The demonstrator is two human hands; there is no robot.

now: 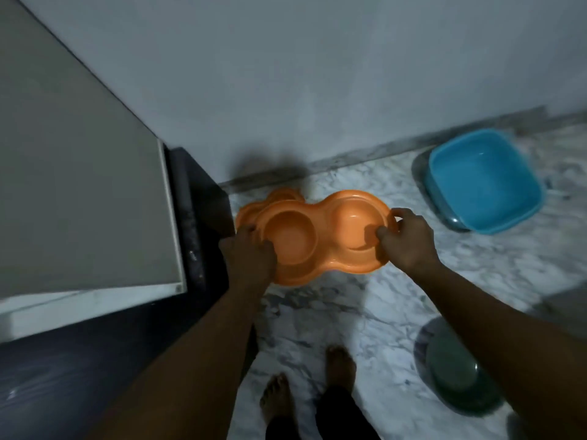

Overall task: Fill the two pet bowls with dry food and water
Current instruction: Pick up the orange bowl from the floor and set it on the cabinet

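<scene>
Both hands, left hand [251, 249] and right hand [406, 239], grip the ends of an orange double pet bowl [320, 236]; both wells look empty, so filling remains.

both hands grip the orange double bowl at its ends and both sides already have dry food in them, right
Not quite. The left hand and right hand do grip the orange double bowl at its ends, but the head view shows it empty on both sides, with no dry food in either.
</scene>
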